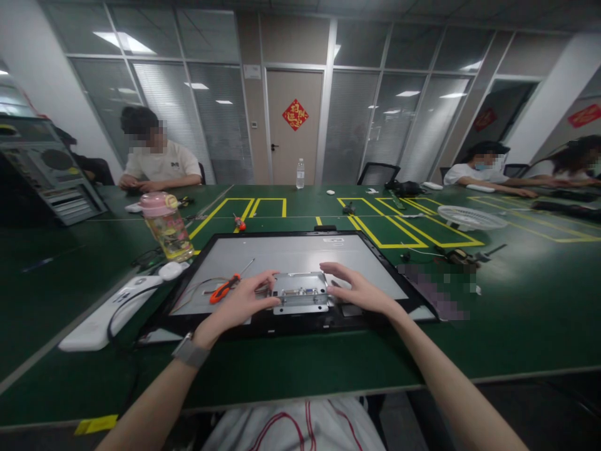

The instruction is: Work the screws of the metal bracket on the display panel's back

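A silver metal bracket (300,308) with a row of video ports sits over the lower middle of a monitor panel (282,250), which lies with its grey back up in a black frame. My left hand (246,295) grips the bracket's left edge, thumb low and fingers higher up. At the opposite edge my right hand (354,289) holds it too, fingers at the top corner and thumb at the side. Beside my left fingers, an orange-handled screwdriver (226,288) rests on the panel near thin cables. Whether the bracket touches the panel I cannot tell.
Left of the panel are a white power strip (113,313) and a pink-lidded bottle (164,225). A white round grille (472,217) and a dark tool (464,255) lie to the right. Farther off stands a water bottle (300,173). Several people sit around the green table (375,357).
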A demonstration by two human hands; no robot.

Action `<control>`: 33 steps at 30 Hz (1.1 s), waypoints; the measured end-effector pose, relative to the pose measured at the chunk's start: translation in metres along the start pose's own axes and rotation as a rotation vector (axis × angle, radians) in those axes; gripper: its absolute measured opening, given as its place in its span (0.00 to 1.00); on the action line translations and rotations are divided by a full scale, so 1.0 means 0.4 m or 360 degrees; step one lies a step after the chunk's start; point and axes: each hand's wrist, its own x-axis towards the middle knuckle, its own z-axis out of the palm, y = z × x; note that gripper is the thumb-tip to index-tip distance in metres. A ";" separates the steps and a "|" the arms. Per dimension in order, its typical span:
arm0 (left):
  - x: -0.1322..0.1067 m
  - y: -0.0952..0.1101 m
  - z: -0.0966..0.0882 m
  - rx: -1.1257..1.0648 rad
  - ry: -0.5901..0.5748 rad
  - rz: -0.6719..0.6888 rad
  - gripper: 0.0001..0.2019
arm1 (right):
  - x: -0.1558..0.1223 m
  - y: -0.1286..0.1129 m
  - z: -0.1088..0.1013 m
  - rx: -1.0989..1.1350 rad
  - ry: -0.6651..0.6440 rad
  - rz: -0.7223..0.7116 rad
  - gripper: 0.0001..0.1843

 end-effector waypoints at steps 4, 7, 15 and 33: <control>0.001 0.001 0.002 0.0021 -0.0023 -0.0003 0.12 | 0.009 0.029 0.020 0.0027 -0.0057 -0.0049 0.30; 0.004 -0.004 0.002 0.0049 -0.0033 -0.0009 0.12 | 0.018 0.043 0.026 0.0028 -0.0021 -0.0080 0.30; 0.013 -0.007 -0.001 0.0116 0.0004 0.0018 0.13 | 0.029 0.047 0.036 0.0109 -0.0013 -0.0058 0.28; 0.017 -0.017 -0.001 0.0123 -0.0074 0.0000 0.13 | 0.030 0.044 0.031 -0.0066 -0.0028 -0.0028 0.26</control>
